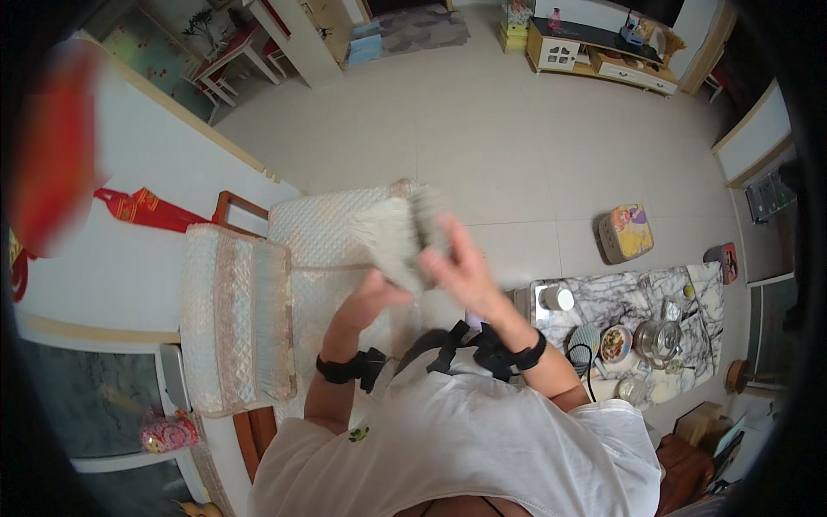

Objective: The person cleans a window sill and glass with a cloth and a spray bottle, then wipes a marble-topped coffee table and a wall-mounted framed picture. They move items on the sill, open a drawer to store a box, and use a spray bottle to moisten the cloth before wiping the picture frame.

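Before my chest, both hands are raised over the quilted sofa seat (pixel 336 226). My left hand (pixel 371 300) grips the lower end of a pale, shaggy, cloth-like thing (pixel 391 232), blurred by motion. A greyish, ridged part (pixel 429 213) shows along its right side; whether it belongs to the same piece I cannot tell. My right hand (pixel 462 268) is against or just beside that grey part, with its thumb and fingers spread. The blur hides whether it grips anything. Black straps circle both wrists.
At right, a marble-patterned table (pixel 698 310) bears a white cup (pixel 559 298), a bowl of food (pixel 616 344) and a glass pot (pixel 658 342). A printed stool (pixel 625 234) stands on the tiled floor beyond. The sofa's backrest cushion (pixel 236 320) lies left; red cloth (pixel 155 210) hangs by the wall.
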### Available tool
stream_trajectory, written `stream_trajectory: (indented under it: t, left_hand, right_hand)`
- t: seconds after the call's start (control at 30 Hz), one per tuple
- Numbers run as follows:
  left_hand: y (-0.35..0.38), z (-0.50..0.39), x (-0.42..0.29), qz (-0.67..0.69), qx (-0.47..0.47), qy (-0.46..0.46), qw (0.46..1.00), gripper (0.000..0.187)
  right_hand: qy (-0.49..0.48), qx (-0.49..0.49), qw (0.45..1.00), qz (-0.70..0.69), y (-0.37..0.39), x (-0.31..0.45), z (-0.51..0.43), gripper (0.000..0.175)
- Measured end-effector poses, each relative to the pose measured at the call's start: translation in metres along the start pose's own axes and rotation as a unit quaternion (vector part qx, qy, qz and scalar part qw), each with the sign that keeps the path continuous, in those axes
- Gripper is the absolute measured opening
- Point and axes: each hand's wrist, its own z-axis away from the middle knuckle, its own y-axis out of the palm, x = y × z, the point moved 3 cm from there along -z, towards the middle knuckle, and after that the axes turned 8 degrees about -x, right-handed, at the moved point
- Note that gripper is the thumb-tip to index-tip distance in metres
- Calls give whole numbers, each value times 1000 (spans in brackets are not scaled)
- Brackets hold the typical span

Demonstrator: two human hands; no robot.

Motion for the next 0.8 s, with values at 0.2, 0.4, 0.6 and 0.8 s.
stream_trajectory:
  t: [0.2, 0.4, 0.6, 0.8]
  left_hand:
    - [33, -120, -93, -463, -87, 354, 808, 78]
    - [-76, -283, -106, -20, -160, 221, 962, 41]
    - [-166, -411, -162, 84, -203, 114, 969, 34]
    - [-253, -523, -242, -38, -69, 158, 984, 35]
  right_hand:
    - [-23, -81, 991, -105, 2, -22, -132, 58]
    - [228, 31, 834, -502, -15, -46, -287, 42]
    - [62, -98, 993, -7, -8, -69, -487, 72]
    - [-138, 139, 977, 83, 61, -83, -636, 96]
